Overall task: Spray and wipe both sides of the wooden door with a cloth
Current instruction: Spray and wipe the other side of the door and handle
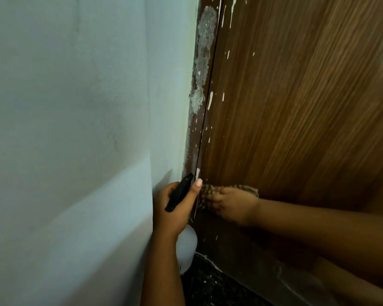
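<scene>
The wooden door (pixel 296 107) fills the right side of the view, brown with streaky grain and pale paint flecks near its left edge. My left hand (pixel 175 208) grips the black head of a spray bottle (pixel 179 193); the bottle's white body (pixel 186 248) hangs below my wrist. My right hand (pixel 230 204) presses a striped cloth (pixel 241 188) against the lower door, close to its left edge. The right hand is blurred, and most of the cloth is hidden under it.
A pale wall (pixel 75 129) takes up the left half. The dark door frame (pixel 202 74) between wall and door carries grey-white smears. A dark speckled floor (pixel 208 283) shows at the bottom under the door.
</scene>
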The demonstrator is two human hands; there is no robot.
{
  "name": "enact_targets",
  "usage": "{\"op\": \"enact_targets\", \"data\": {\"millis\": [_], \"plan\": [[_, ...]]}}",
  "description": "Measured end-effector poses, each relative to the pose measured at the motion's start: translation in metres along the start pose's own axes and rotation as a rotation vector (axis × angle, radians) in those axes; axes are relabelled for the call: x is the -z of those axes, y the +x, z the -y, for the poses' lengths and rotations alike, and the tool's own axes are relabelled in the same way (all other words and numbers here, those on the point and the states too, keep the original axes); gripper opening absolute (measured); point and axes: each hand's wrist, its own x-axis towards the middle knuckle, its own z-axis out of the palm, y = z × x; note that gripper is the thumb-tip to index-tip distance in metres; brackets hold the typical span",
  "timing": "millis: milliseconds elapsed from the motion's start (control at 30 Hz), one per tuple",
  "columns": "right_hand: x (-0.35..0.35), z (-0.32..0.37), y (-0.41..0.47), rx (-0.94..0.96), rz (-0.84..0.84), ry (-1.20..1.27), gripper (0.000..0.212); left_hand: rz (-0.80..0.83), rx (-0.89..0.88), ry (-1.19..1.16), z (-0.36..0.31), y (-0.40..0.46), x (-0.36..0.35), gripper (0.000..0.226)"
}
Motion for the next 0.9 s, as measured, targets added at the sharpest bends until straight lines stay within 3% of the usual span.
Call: {"op": "enact_targets", "data": {"millis": [100, 167, 300, 400, 467, 633, 767, 833, 900], "plan": [[0.028, -0.057, -0.016, -0.393, -0.448, -0.027, 0.040, 0.021, 0.009, -0.071, 0.006, 0.002, 0.000, 0.070], [0.048, -0.095, -0.037, -0.734, -0.638, 0.008, 0.049, 0.036, 0.038, -0.066, 0.008, 0.000, -0.003, 0.063], [0.081, -0.128, -0.049, -1.157, -0.820, 0.056, 0.051, 0.057, 0.074, -0.049, 0.004, -0.003, -0.012, 0.055], [0.083, -0.117, -0.032, -1.249, -0.829, 0.098, 0.052, 0.054, 0.086, -0.020, 0.005, -0.001, -0.013, 0.048], [0.071, -0.098, -0.016, -1.172, -0.774, 0.089, 0.056, 0.044, 0.078, -0.038, 0.009, 0.000, -0.011, 0.044], [0.000, -0.003, 0.028, -0.692, -0.536, 0.069, 0.063, 0.024, 0.065, -0.076, 0.013, -0.002, -0.002, 0.067], [-0.037, 0.067, 0.051, -0.384, -0.191, 0.031, 0.055, 0.066, 0.081, -0.114, 0.004, 0.000, 0.002, 0.054], [-0.041, 0.069, 0.057, -0.301, -0.170, -0.030, 0.050, 0.098, 0.063, -0.091, 0.006, -0.004, 0.000, 0.053], [-0.036, 0.054, 0.049, -0.307, -0.293, -0.065, 0.041, 0.129, 0.055, -0.066, 0.010, -0.009, -0.006, 0.051]]}}
